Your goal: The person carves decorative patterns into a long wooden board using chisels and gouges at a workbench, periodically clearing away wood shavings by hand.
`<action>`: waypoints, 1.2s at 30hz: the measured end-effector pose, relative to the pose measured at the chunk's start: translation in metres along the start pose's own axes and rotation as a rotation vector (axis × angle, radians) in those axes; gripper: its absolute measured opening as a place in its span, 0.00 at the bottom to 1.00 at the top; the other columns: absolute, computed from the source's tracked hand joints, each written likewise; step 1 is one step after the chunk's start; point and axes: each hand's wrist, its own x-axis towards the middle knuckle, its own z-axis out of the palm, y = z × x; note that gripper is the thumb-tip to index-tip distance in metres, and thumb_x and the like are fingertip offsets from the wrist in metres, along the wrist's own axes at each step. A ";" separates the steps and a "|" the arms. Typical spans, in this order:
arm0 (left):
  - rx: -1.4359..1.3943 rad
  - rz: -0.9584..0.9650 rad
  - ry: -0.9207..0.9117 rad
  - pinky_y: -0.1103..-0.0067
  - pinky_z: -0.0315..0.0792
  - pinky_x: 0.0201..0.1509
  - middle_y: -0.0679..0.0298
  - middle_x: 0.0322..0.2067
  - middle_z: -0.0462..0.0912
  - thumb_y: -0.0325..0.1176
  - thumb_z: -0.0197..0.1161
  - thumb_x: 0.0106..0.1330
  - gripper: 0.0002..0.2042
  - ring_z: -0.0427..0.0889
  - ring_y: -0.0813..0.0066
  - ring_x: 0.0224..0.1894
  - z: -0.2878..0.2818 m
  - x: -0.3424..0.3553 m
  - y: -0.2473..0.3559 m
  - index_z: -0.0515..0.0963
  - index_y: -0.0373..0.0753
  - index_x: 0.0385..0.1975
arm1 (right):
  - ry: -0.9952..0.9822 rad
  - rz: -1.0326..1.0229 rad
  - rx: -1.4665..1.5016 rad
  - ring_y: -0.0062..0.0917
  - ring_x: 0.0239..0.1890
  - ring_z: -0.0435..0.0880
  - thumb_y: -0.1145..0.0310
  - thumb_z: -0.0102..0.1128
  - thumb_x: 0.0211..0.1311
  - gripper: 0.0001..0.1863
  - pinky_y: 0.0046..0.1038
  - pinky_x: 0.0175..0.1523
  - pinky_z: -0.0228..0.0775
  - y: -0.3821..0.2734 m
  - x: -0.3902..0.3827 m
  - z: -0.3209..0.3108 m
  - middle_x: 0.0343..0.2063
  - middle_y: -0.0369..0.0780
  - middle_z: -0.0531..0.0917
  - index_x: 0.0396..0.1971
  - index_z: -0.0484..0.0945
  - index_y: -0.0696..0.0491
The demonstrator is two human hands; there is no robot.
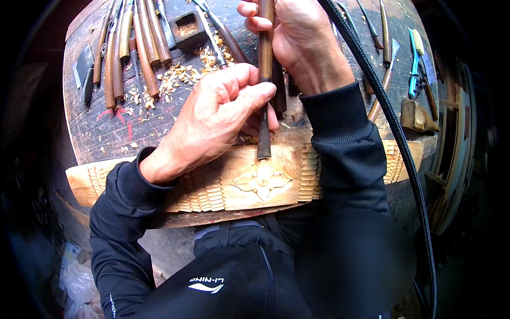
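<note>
A carving chisel with a long wooden handle stands nearly upright in the picture, its blade edge at the top of a carved flower in a long pale wooden board. My left hand closes round the lower part of the chisel, thumb laid along the ferrule. Higher up, my right hand grips the wooden handle with curled fingers. The flower relief has pointed petals and a raised centre. Rows of scalloped cuts flank it. My right sleeve covers part of the board.
Several wooden-handled chisels lie at the far left, beside a small dark box. Wood shavings are scattered near them. At the right lie a blue brush and a wooden mallet. A black braided cable hangs across the right side.
</note>
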 end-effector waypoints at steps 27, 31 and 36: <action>0.000 0.152 0.349 0.82 0.80 0.35 0.69 0.32 0.88 0.36 0.66 0.83 0.11 0.84 0.85 0.32 0.022 -0.003 -0.001 0.84 0.32 0.48 | -0.003 0.034 0.020 0.12 0.19 0.71 0.60 0.48 0.91 0.13 0.12 0.23 0.61 0.000 0.004 -0.007 0.33 0.37 0.78 0.51 0.73 0.55; 0.612 0.211 0.353 0.76 0.80 0.29 0.59 0.20 0.88 0.34 0.64 0.82 0.11 0.91 0.71 0.24 0.011 -0.013 0.011 0.87 0.36 0.36 | -0.028 -0.060 0.124 0.12 0.19 0.71 0.60 0.48 0.91 0.12 0.12 0.23 0.61 -0.026 0.016 -0.031 0.34 0.37 0.78 0.52 0.73 0.55; 0.905 0.535 0.273 0.74 0.77 0.30 0.63 0.25 0.84 0.35 0.74 0.73 0.20 0.86 0.72 0.24 0.012 -0.009 0.003 0.86 0.48 0.64 | 0.119 -0.303 0.350 0.10 0.18 0.71 0.64 0.45 0.92 0.12 0.11 0.19 0.61 -0.080 0.010 -0.071 0.32 0.37 0.74 0.56 0.71 0.58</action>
